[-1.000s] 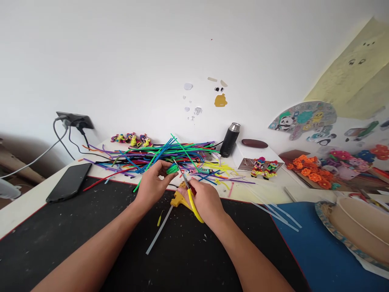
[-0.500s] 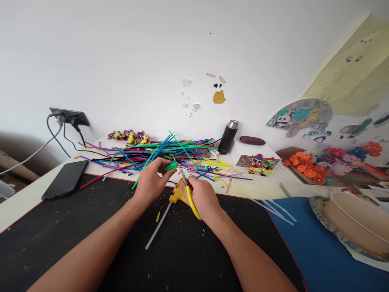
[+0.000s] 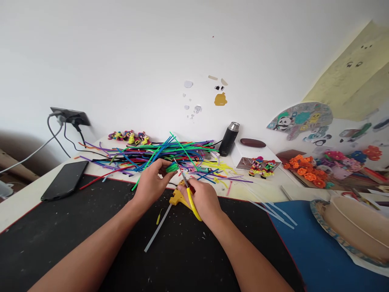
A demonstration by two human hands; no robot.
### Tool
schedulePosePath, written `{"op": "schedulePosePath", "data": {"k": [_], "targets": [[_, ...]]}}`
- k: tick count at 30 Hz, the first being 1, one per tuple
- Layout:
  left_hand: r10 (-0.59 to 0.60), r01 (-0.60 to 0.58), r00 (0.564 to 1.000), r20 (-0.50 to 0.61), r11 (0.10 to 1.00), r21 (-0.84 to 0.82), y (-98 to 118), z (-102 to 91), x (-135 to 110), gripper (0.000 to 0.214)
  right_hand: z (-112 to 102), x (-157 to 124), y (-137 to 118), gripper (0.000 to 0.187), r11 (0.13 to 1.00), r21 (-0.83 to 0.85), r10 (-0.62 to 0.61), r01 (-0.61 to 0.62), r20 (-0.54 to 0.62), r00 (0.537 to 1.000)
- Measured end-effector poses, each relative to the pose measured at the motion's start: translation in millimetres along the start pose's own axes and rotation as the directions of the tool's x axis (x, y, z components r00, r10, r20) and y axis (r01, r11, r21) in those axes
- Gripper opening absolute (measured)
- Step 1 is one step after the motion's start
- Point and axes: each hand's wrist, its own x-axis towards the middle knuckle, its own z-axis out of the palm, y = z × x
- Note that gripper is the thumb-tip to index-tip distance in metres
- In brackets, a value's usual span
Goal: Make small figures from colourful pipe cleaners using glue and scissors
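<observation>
Green piece (image 3: 172, 167) pinched at left, scissors (image 3: 191, 200) gripped at right

Surroundings: A loose heap of coloured pipe cleaners (image 3: 161, 153) is spread along the back of the white table, directly behind both hands. The heap is flanked at left by small figures (image 3: 129, 137) and a phone (image 3: 65, 180), at right by a black flask (image 3: 229, 139). Beside the flask, a white box (image 3: 255, 152) is topped by a dark red case (image 3: 253, 142); two more figures are placed at its front. Orange flowers (image 3: 304, 170) are seen farther right. A blue mat (image 3: 322, 251) is partly covered by a tan bowl-shaped object (image 3: 358, 223).

In the way: A yellow glue gun (image 3: 178, 197) is set below the gap between the hands and is partly hidden by the right hand (image 3: 205, 198); contact between them cannot be determined. A translucent glue stick (image 3: 158, 228) is extended from the gun over the black mat (image 3: 121, 259), with a small yellow tool (image 3: 158, 217) just beside it.

Grip: The green piece is pinched between thumb and fingers of the left hand (image 3: 153, 178), its free end pointed toward the right hand. The yellow-handled scissors are held in the right hand's closed fingers, blades directed up and leftward. The tips are positioned just beside the green piece; whether it is touched cannot be determined.
</observation>
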Motion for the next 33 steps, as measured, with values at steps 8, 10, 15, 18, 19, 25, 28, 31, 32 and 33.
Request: {"op": "schedulePosePath", "data": {"k": [8, 10, 15, 18, 19, 25, 28, 31, 32, 33], "targets": [[0.032, -0.031, 0.998, -0.047, 0.999, 0.013, 2.5, -2.7, 0.2, 0.020, -8.8, -2.9, -4.8, 0.033, 0.999, 0.006, -0.036, 0.036, -0.002, 0.999], [0.049, -0.048, 0.997, -0.056, 0.999, 0.018, 3.5, -4.0, -0.1, 0.019, -9.9, -3.0, -6.0, 0.033, 0.999, 0.005, -0.042, 0.042, 0.002, 0.999], [0.100, -0.097, 0.992, -0.074, 0.994, 0.040, 4.7, -6.0, -1.1, 0.018, -12.5, -2.4, -9.0, 0.034, 0.999, -0.032, -0.034, 0.035, 0.019, 0.999], [0.116, -0.111, 0.991, -0.068, 0.991, 0.071, 3.8, -5.8, -1.8, 0.020, -13.4, -2.3, -10.1, 0.032, 0.998, -0.063, -0.009, 0.011, 0.044, 0.999], [0.117, -0.112, 0.991, -0.062, 0.991, 0.076, 3.4, -5.6, -1.9, 0.020, -13.5, -2.4, -10.4, 0.031, 0.997, -0.071, -0.001, 0.004, 0.049, 0.999], [0.115, -0.109, 0.991, -0.061, 0.990, 0.086, 1.7, -4.3, -1.3, 0.019, -12.7, -2.0, -12.1, 0.029, 0.998, -0.057, 0.005, -0.002, 0.056, 0.998], [0.111, -0.106, 0.992, -0.063, 0.992, 0.074, 2.3, -4.0, -0.6, 0.019, -12.8, -2.1, -13.3, 0.027, 1.000, -0.007, -0.001, 0.001, 0.063, 0.998], [0.117, -0.113, 0.991, -0.061, 0.992, 0.065, 4.1, -5.0, -0.3, 0.018, -14.0, -2.9, -14.1, 0.027, 1.000, 0.024, -0.002, 0.000, 0.064, 0.998], [0.124, -0.120, 0.990, -0.064, 0.991, 0.063, 4.9, -5.6, -0.3, 0.017, -14.5, -3.3, -14.3, 0.027, 0.999, 0.035, -0.008, 0.006, 0.056, 0.998], [0.130, -0.126, 0.989, -0.072, 0.990, 0.061, 5.7, -6.3, -0.4, 0.016, -15.1, -3.8, -14.6, 0.027, 0.999, 0.048, -0.015, 0.012, 0.045, 0.999]]}}
